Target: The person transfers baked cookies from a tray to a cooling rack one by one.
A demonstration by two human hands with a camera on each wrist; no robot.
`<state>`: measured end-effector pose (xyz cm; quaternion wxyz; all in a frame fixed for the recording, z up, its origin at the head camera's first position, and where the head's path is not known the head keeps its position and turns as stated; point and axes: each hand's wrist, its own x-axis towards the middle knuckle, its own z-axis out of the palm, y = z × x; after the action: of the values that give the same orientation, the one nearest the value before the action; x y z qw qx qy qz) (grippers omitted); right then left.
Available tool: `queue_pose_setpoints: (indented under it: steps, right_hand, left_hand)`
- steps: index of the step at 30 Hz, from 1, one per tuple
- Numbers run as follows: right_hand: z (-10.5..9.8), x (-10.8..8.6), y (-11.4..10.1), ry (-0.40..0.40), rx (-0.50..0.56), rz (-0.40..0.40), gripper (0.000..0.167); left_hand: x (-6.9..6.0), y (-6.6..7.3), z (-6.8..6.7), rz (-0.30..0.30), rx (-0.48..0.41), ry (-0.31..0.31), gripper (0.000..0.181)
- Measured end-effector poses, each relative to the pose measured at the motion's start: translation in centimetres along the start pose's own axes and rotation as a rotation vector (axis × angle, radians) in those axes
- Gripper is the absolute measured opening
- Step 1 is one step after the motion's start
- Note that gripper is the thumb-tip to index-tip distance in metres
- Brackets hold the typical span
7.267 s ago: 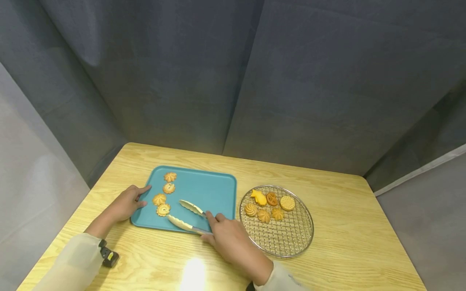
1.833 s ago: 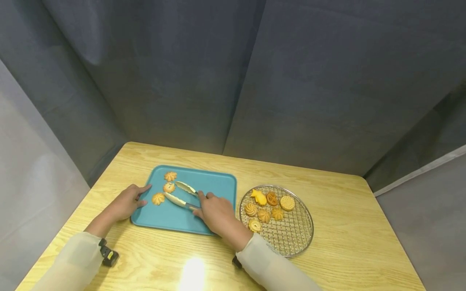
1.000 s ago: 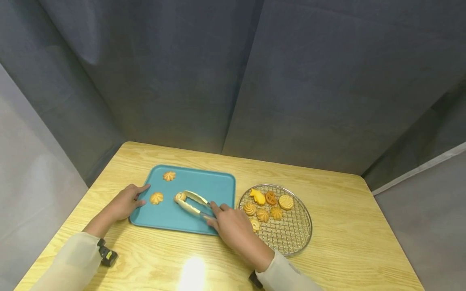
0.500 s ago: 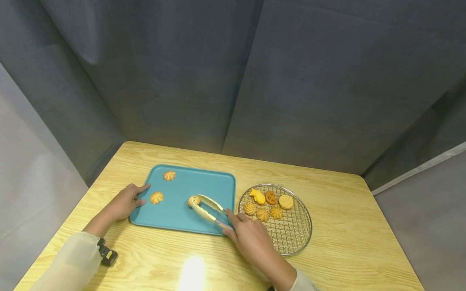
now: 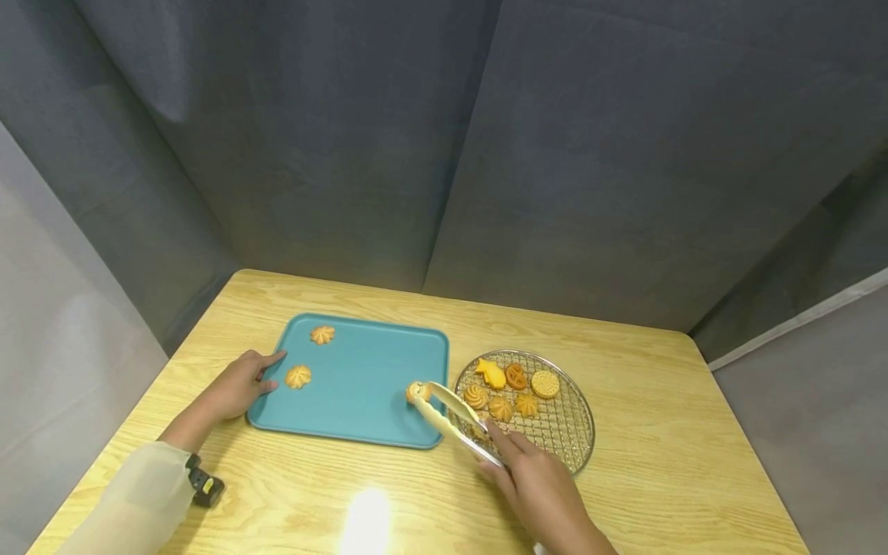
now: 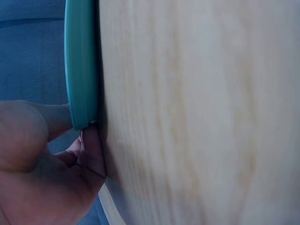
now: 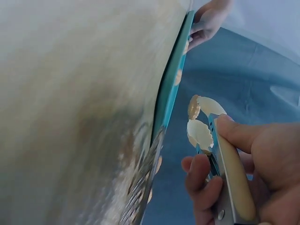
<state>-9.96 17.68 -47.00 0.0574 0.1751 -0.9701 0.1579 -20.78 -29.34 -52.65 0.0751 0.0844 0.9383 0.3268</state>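
Observation:
My right hand (image 5: 537, 482) grips a pair of tongs (image 5: 461, 428), whose cream scalloped tips pinch a ruffled cookie (image 5: 418, 391) above the right end of the blue tray (image 5: 361, 441). In the right wrist view the cookie (image 7: 193, 108) hangs clear of the tray. With thumb and fingers, my left hand (image 5: 239, 385) pinches the tray's left edge; the left wrist view has fingers (image 6: 93, 150) below the rim. Two flower-shaped cookies, one far (image 5: 322, 334) and one nearer (image 5: 298, 377), lie at the tray's left.
Right of the tray stands a round wire rack (image 5: 565, 432). It bears several cookies, among them a fish-shaped one (image 5: 491, 374), a pretzel-shaped one (image 5: 516, 376) and a round one (image 5: 545, 384). Tongs and right hand cover the rack's near left part. Grey curtains (image 5: 444, 154) hang behind the wooden table (image 5: 659, 462).
A ring-topped cookie went from tray to rack. The tongs then picked up another from the tray's left part, and my right hand carried it rightward. My left hand stayed on the tray.

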Motion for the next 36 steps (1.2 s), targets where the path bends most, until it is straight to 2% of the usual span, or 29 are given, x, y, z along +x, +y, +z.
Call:
queue_pose_setpoints:
  steps: [8,15,20,29,32,36]
  right_hand:
    - [-0.8,-3.4,2.8,-0.061,0.062,0.165,0.057]
    - [-2.4,-6.3,5.7,-0.068,0.047,0.220,0.059]
    - [-3.2,-7.7,8.0,-0.166,0.039,0.268,0.063]
    - [-3.7,-7.8,10.3,-0.355,0.026,0.340,0.073]
    - [-4.2,-7.5,10.6,-0.390,0.025,0.354,0.075]
    - [-4.8,-7.0,10.2,-0.373,0.036,0.333,0.072]
  left_hand:
    - [-0.1,0.1,0.0,-0.003,-0.006,-0.003,0.059]
    - [-0.2,0.3,-0.1,-0.012,0.001,-0.009,0.060]
    - [-0.3,0.2,-0.2,-0.009,-0.005,-0.006,0.060]
    - [-0.4,-0.2,-0.3,-0.013,-0.009,-0.003,0.060]
    - [-0.4,-0.2,-0.2,-0.009,-0.003,-0.003,0.060]
    - [-0.3,-0.1,-0.3,-0.006,-0.008,-0.003,0.060]
